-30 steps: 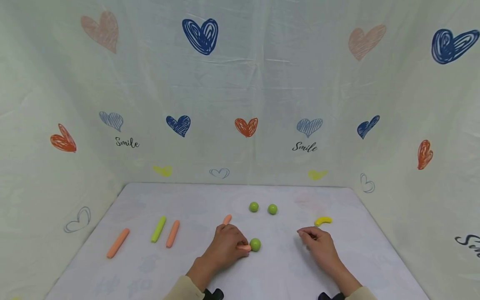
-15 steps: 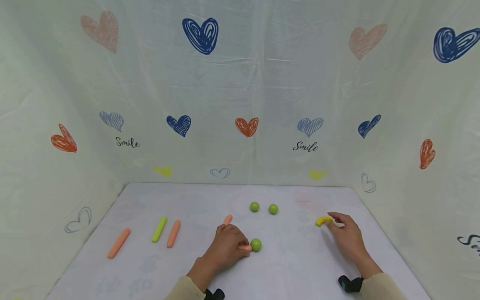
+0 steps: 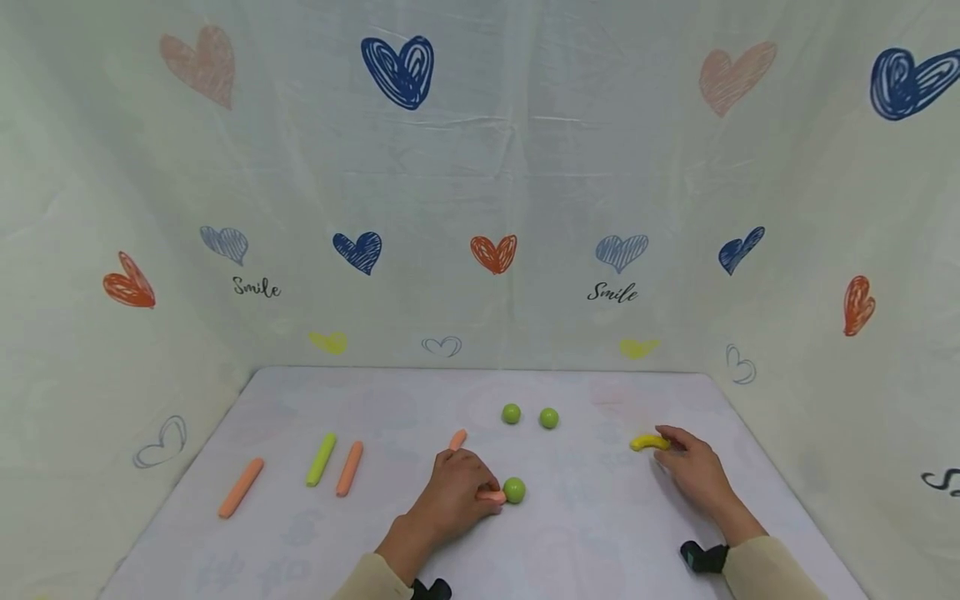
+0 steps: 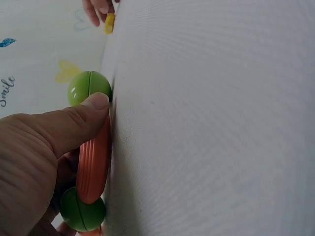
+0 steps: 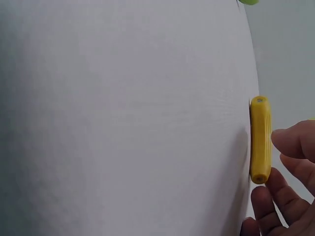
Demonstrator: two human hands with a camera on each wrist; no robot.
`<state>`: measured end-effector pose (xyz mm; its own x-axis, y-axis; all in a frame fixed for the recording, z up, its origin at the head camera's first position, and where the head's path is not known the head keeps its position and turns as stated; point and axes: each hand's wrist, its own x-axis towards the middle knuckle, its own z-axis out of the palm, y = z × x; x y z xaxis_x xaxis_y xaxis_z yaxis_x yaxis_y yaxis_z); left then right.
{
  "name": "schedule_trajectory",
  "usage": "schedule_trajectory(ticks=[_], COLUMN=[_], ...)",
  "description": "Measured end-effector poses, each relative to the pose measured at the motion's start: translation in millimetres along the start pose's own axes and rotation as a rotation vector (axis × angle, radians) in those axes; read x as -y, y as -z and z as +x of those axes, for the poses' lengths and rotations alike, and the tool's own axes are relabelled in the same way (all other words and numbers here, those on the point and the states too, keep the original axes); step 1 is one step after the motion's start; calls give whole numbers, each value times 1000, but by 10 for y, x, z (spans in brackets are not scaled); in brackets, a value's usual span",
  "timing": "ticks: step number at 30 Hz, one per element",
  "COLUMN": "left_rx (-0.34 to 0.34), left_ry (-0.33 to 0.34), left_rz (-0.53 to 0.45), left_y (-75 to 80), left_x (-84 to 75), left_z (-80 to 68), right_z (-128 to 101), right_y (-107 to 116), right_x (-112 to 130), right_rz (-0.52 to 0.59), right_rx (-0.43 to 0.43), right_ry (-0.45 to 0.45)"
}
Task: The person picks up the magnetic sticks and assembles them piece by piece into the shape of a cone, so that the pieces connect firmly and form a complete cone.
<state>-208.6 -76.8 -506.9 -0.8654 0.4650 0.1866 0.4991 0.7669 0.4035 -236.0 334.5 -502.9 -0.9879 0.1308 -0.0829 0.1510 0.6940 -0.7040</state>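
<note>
- Head view: the left hand (image 3: 453,493) lies knuckles-up on the white cloth-covered table (image 3: 315,533), its grip curled over a short orange stick (image 3: 491,497) whose end peeks out beside the fingers. That end touches a green ball (image 3: 514,490), smooth and glossy. A second orange tip (image 3: 457,439) shows just beyond the knuckles.
- Head view: the right hand (image 3: 693,471) lies near the right edge of the table, fingertips at a curved yellow piece (image 3: 648,442). The grip looks loosely open, though whether it touches the piece is hard to tell from here.
- Head view: two more green balls (image 3: 529,416) sit side by side farther back. On the left lie a long orange stick (image 3: 241,487), a lime stick (image 3: 320,459) and another orange stick (image 3: 349,468), all rounded like crayons.
- Left wrist view: the thumb (image 4: 74,129) presses along the ribbed orange stick (image 4: 93,164), pinning it to the table; a seamed green ball (image 4: 88,87) touches one end, another green ball (image 4: 82,212) the other.
- Right wrist view: the yellow piece (image 5: 260,139), ridged lengthwise with blunt ends, rests on the cloth; the fingertips (image 5: 295,142) hover just beside it, spread apart, not closed round it.
</note>
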Motion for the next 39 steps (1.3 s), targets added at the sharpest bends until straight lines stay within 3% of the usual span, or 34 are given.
schedule_trajectory(ticks=[9, 18, 34, 39], left_rx=[-4, -2, 20, 22], left_ry=[1, -3, 5, 0], left_rz=[-10, -9, -3, -1], left_y=[-14, 2, 2, 14], left_x=[19, 15, 4, 1], left_z=[-5, -11, -15, -2], right_z=[-112, -74, 260, 300], right_y=[-57, -99, 80, 100], right_x=[26, 64, 43, 61], right_rz=[-54, -50, -67, -84], right_rx=[-16, 1, 241, 258], right_ry=[27, 129, 183, 200])
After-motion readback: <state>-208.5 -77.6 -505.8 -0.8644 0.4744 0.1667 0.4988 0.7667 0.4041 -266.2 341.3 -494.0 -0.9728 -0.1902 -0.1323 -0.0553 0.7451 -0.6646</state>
